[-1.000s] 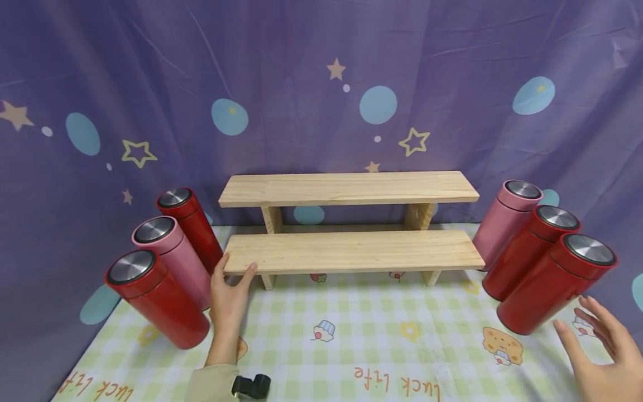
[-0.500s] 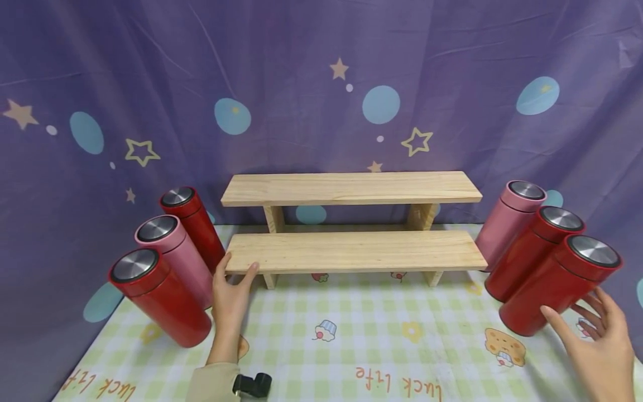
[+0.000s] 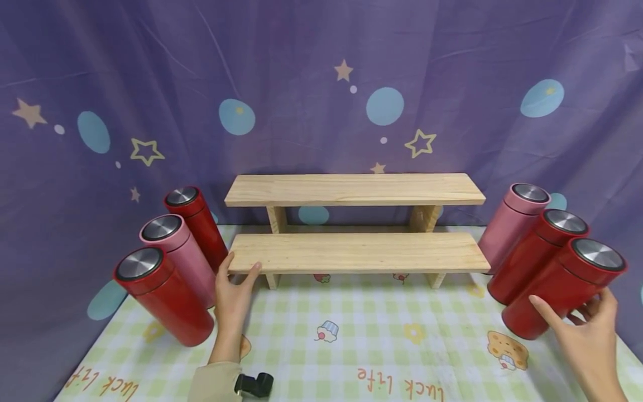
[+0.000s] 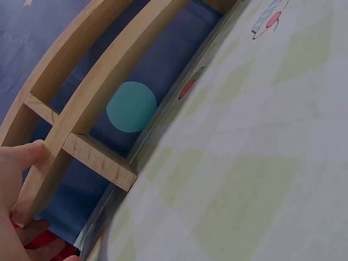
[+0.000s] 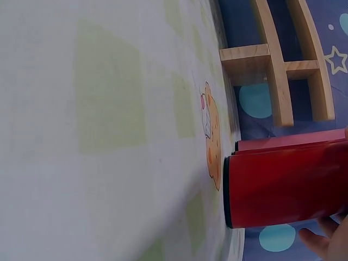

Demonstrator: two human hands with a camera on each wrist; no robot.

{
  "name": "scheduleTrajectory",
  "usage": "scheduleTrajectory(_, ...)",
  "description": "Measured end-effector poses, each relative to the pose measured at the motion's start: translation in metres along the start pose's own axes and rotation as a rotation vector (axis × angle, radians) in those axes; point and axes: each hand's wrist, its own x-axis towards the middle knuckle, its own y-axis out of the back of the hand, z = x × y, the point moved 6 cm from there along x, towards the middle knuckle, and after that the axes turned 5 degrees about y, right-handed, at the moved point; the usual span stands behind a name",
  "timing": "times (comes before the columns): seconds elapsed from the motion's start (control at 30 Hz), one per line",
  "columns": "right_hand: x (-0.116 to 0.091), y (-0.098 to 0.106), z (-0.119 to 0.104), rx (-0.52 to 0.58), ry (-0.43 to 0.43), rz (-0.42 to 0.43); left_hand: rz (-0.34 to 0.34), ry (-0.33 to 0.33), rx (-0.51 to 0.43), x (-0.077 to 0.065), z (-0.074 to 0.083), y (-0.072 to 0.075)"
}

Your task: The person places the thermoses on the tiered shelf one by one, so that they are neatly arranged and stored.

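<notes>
A two-tier wooden shelf (image 3: 359, 251) stands in the middle of the table. My left hand (image 3: 233, 296) holds the front left corner of its lower board, thumb on the front edge and fingers around the end, as the left wrist view also shows. On the right, my right hand (image 3: 585, 335) grips the nearest red thermos (image 3: 557, 287), thumb on the near side and fingers partly hidden behind it. That thermos stands upright, its base on the cloth in the right wrist view. Behind it are another red thermos (image 3: 532, 262) and a pink thermos (image 3: 512, 229).
Left of the shelf, a red thermos (image 3: 171, 304), a pink thermos (image 3: 191, 262) and a farther red thermos (image 3: 203, 226) stand in a row. A checked cloth (image 3: 372, 335) covers the table. Behind everything hangs a purple curtain (image 3: 301, 50).
My right hand has moved left to the nearest red thermos on the right and its fingers have closed around it. The left hand keeps its place on the shelf; the view has shifted slightly.
</notes>
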Motion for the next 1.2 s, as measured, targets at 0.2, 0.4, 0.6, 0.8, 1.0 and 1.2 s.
scheduleTrajectory(0.2, 0.002, -0.002, -0.002, 0.048, 0.005, 0.037, -0.004, -0.004, -0.021, 0.0, 0.0, 0.0)
scheduleTrajectory(0.4, 0.002, -0.001, -0.002, 0.072, 0.007, 0.058, -0.01, 0.001, -0.038, 0.001, -0.002, -0.002)
scheduleTrajectory(0.6, 0.002, 0.002, -0.005, 0.081, 0.032, 0.063, -0.004, 0.011, -0.028, 0.001, -0.002, -0.002)
scheduleTrajectory(0.8, -0.002, 0.002, -0.005, 0.065, 0.018, 0.055, -0.004, 0.018, -0.033, 0.001, -0.002, -0.002)
scheduleTrajectory(1.0, -0.007, 0.002, -0.008, 0.062, 0.011, 0.062, -0.011, 0.025, -0.05, 0.001, -0.002, -0.002)
scheduleTrajectory(1.2, -0.014, 0.0, -0.02, 0.058, 0.012, 0.061, -0.025, 0.026, -0.045, 0.002, -0.001, -0.002)
